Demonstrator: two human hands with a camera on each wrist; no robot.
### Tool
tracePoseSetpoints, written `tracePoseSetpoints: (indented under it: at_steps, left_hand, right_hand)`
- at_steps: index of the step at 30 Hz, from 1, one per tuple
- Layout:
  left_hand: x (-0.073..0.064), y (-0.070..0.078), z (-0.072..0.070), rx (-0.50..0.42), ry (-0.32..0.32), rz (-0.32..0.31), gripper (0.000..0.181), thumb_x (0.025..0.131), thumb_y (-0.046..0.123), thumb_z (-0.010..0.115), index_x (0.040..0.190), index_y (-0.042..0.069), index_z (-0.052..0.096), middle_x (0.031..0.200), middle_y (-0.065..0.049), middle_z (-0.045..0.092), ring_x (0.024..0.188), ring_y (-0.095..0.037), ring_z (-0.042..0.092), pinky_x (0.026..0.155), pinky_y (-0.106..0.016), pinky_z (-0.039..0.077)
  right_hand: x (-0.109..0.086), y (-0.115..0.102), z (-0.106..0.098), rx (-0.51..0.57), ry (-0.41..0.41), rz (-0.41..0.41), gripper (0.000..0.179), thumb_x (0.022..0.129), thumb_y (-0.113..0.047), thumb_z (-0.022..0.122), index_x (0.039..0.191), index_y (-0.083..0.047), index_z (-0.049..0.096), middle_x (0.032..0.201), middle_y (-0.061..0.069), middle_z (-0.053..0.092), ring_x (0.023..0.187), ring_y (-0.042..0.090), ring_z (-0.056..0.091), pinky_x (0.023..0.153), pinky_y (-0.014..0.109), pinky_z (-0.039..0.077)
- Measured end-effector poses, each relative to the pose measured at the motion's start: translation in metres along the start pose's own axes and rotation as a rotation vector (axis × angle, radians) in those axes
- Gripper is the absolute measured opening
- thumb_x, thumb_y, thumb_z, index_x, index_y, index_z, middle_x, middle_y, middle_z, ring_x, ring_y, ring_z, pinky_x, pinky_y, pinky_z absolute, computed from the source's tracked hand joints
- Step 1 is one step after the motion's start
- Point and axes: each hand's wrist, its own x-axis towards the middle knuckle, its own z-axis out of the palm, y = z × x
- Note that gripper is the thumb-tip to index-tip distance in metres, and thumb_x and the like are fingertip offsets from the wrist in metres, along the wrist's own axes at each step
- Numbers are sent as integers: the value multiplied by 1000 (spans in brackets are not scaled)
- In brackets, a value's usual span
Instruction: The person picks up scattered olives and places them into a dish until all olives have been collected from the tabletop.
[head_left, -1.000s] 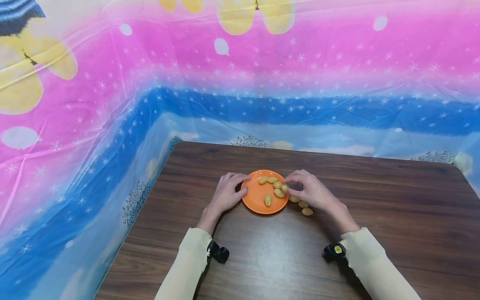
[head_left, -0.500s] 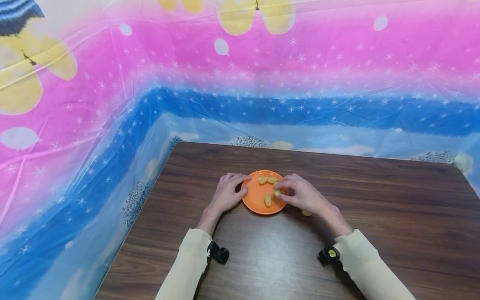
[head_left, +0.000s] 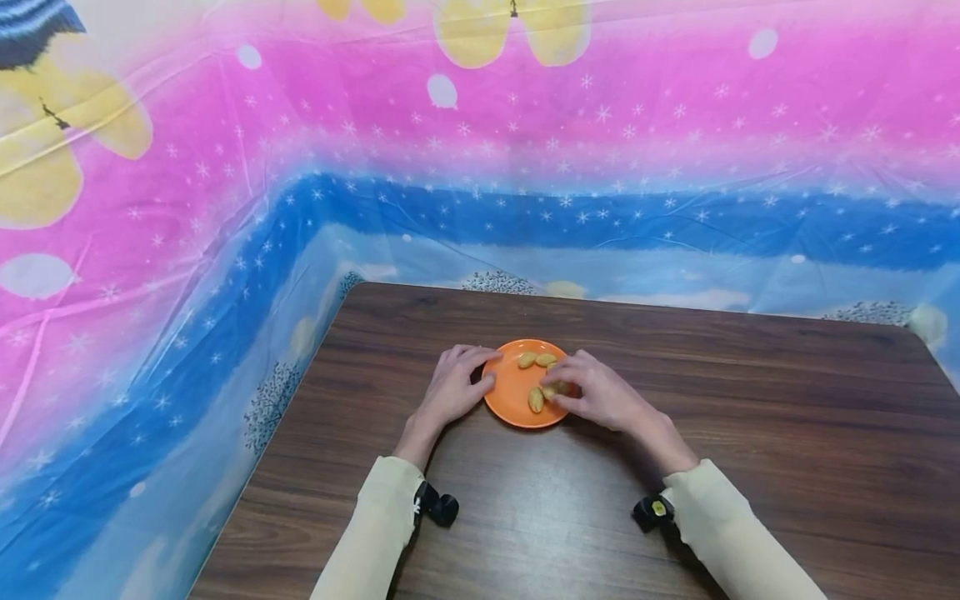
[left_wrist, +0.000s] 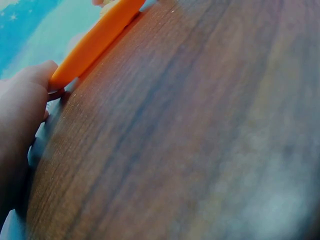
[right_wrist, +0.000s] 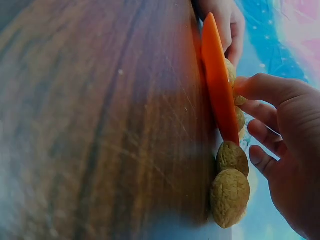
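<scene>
An orange plate lies on the table, bearing several tan, wrinkled oval nuts that look like walnuts in the shell. My left hand holds the plate's left rim, thumb and fingers bent at its edge; in the left wrist view the thumb presses against the rim. Over the plate's right side, my right hand pinches a walnut between thumb and index finger, the other fingers loosely bent. Beside the plate, more walnuts sit in the right wrist view, hidden under the right hand in the head view.
The dark wood-grain table stretches around the plate on all sides. A pink and blue patterned cloth hangs behind the table and along its left. Each sleeve carries a small black wrist camera.
My right hand has moved left from the plate's right edge to over its surface, bringing a walnut inward. The left hand and the plate have stayed in place.
</scene>
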Motion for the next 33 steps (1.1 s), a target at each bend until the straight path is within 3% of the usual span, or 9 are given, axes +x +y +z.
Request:
tracePoseSetpoints:
  at_steps: [10, 24, 33]
  left_hand:
    - [1, 3, -1, -7, 1, 14, 38, 96, 29, 58, 133, 24, 64, 134, 4, 63, 127, -21, 49, 115, -48, 29]
    - [1, 1, -2, -7, -13, -4, 38, 97, 30, 58, 135, 26, 63, 136, 5, 62, 128, -20, 47, 115, -48, 30]
    - [1, 0, -1, -7, -13, -12, 39, 96, 30, 58, 135, 26, 63, 136, 5, 62, 128, -20, 47, 114, -48, 31]
  right_hand:
    - [1, 0, 2, -34, -2, -25, 20, 90, -19, 74, 110, -21, 76, 115, -6, 68, 98, 12, 47, 81, 32, 46]
    - [-14, 1, -20, -20, 66, -10, 23, 90, -15, 74, 113, -17, 74, 115, -5, 66, 102, 13, 52, 81, 34, 48]
    - [-31, 12, -22, -5, 43, 76, 26, 91, -21, 73, 117, -19, 72, 112, -3, 66, 101, 16, 53, 79, 34, 46]
